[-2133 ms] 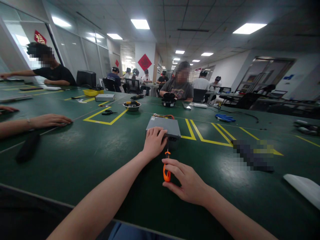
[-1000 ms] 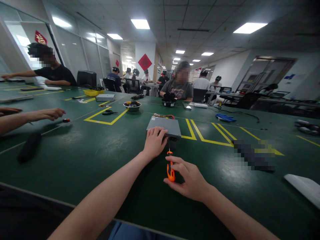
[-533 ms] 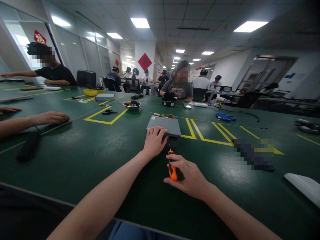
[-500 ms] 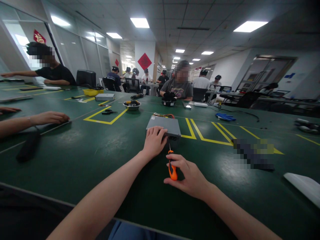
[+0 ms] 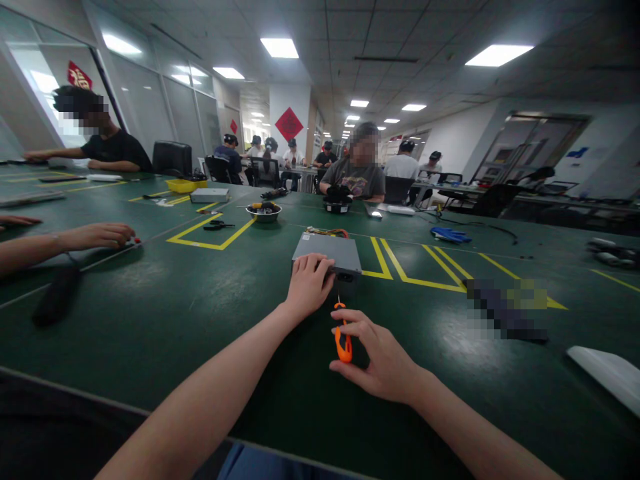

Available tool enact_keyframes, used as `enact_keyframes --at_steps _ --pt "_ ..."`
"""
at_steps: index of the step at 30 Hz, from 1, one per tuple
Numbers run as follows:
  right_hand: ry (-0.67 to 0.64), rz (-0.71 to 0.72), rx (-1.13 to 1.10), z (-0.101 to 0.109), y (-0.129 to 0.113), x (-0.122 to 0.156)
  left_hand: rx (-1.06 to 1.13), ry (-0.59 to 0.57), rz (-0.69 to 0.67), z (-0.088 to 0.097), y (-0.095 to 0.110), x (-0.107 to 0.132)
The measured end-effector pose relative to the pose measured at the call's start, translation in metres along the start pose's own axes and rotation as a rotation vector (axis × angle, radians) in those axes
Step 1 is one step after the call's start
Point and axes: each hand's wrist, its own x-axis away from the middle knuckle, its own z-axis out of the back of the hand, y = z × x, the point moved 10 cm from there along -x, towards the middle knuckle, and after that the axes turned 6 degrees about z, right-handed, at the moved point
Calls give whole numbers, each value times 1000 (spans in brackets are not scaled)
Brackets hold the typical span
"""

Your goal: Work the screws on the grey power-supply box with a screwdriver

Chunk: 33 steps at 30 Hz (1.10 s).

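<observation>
A grey metal computer power supply (image 5: 333,248) lies on the green table in front of me, its bundled cables (image 5: 327,232) at the far side. My left hand (image 5: 310,280) grips its near left part, fingers over the top and thumb by the near face. An orange and black screwdriver (image 5: 344,343) is held between the thumb and fingers of my right hand (image 5: 373,350). Its thin shaft points away from me, toward the near face beside the socket. Whether the tip touches the case I cannot tell.
A metal bowl (image 5: 264,213) with tools stands beyond, left of the power supply. Blue gloves (image 5: 450,234) and a pixelated dark object (image 5: 505,310) lie to the right. A co-worker's hand (image 5: 103,235) rests at the left; another person (image 5: 356,167) sits opposite.
The screwdriver's handle has turned in my right hand and shifted slightly left, with the fingers a little changed around it. My left hand stays on the power supply.
</observation>
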Motion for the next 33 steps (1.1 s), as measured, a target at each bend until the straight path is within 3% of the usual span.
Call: enact_keyframes --at_steps 4,7,11,14,18,25,29,33 --pt "-105 50 72 -7 -8 0 -3 -2 4 0 0 0" --pt "-47 82 128 -6 -9 -2 2 1 3 1 1 0" --pt "35 -9 23 -1 4 0 -1 3 10 1 -1 0" --pt "-32 -41 -28 -4 5 0 -5 -5 4 0 -1 0" --pt "-113 56 64 -7 -7 -1 2 -4 7 0 -1 0" --pt "138 90 99 12 -2 2 -4 -2 12 0 -1 0" --pt "98 71 97 10 -1 0 -13 -3 9 -1 0 0" --pt "50 142 193 7 -9 -1 -27 -3 13 -1 0 0"
